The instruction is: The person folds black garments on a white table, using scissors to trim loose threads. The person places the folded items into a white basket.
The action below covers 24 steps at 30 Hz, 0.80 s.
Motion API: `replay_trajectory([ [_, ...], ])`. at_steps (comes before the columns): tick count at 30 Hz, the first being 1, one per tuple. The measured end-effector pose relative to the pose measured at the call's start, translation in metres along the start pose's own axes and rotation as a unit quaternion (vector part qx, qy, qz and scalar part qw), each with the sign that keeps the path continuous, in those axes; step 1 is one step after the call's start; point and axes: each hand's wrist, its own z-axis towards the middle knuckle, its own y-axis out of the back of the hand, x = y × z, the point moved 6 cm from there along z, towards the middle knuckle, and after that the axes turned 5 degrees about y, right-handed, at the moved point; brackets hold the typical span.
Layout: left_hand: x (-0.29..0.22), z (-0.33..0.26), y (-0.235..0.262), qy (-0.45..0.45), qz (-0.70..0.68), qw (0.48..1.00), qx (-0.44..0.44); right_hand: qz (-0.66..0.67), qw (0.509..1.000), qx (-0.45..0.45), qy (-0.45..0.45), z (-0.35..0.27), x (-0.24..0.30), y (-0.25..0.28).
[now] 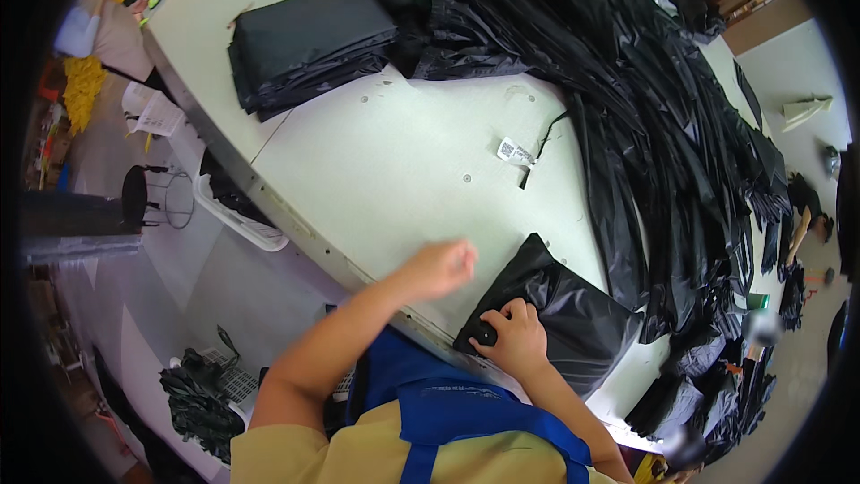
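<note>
Fingers of the right hand [515, 341] curl down onto the near corner of a folded black glossy plastic garment piece [560, 314], pinching its edge against the near rim of the pale grey-green surface [394, 161]. The left hand [441, 269] hovers just beside it to the left, loosely clenched with nothing in it, above bare surface close to the rim. The folded piece lies at the front of the surface, its far corner pointing away from the person.

Just beyond it, a small white paper tag with a black cord [520, 154] lies alone on the surface. To the right, a long heap of crumpled black shiny fabric [663, 125] runs along the surface from the far end down toward the near right corner, and spills over the edge. At the far left end sits a neat stack of folded black sheets [309, 40].

Below the surface's left edge stand a white plastic basket [246, 224] and a black round stool [134, 193] on the grey floor [134, 305].
</note>
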Motion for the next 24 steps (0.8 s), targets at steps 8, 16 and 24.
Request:
replay_trajectory([
  [8,-0.025,0.171,0.136,-0.047,-0.058,0.989,-0.131,-0.009,0.992,-0.051,-0.112,0.036,-0.003,-0.004],
  [16,-0.036,0.208,0.044,-0.171,0.187,0.967,-0.007,0.031,0.987,-0.040,-0.153,0.037,-0.013,-0.006],
  [24,-0.014,0.203,0.034,0.072,-0.369,0.917,0.132,0.078,0.984,-0.018,-0.162,0.036,-0.025,-0.004],
])
